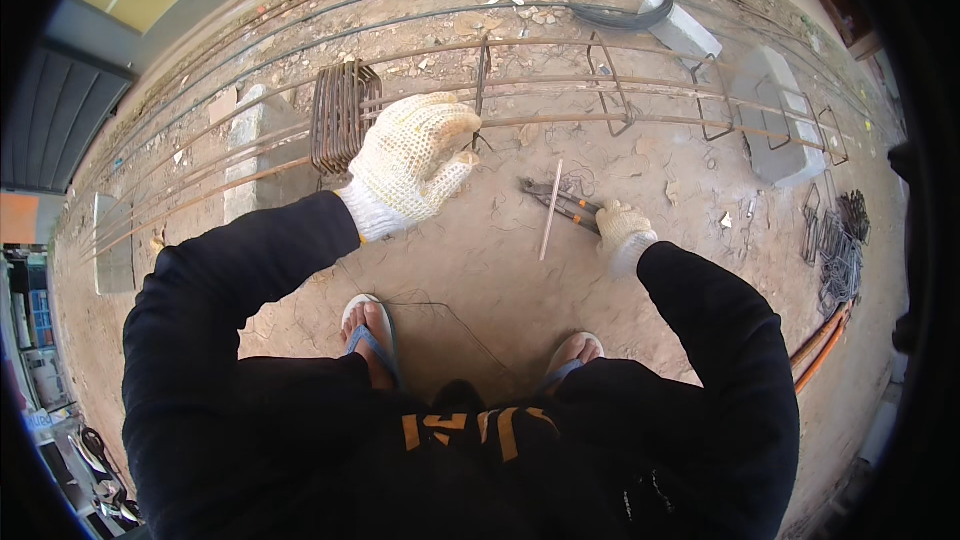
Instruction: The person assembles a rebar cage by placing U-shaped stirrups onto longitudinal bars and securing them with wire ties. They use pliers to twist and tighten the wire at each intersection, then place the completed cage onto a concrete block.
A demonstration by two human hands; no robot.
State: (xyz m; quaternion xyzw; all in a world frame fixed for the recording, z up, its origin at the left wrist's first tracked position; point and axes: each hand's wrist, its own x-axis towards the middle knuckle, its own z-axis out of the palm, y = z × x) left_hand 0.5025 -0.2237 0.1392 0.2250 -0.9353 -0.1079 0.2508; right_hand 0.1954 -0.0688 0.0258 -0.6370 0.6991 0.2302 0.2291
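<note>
My left hand (412, 155), in a knitted white glove, is at the near bar of a long rebar cage (560, 120). Its fingers curl with a gap between them and the thumb, and nothing shows in that gap. Beside its fingertips stands a rectangular steel stirrup (483, 80), with a short wire end (482, 143) hanging below. Left of the hand, a bunch of stirrups (342, 118) is packed together on the bars. My right hand (622, 230), also gloved, is closed round the orange-and-black handles of a pair of pincers (568, 208), whose jaws point left, low over the ground.
Concrete blocks (262, 145) support the bars on the left, and another block (782, 125) on the right. A thin pale stick (551, 210) crosses near the pincers. Beyond lies a coil of dark wire (655, 15). Loose stirrups (840, 255) are heaped at right.
</note>
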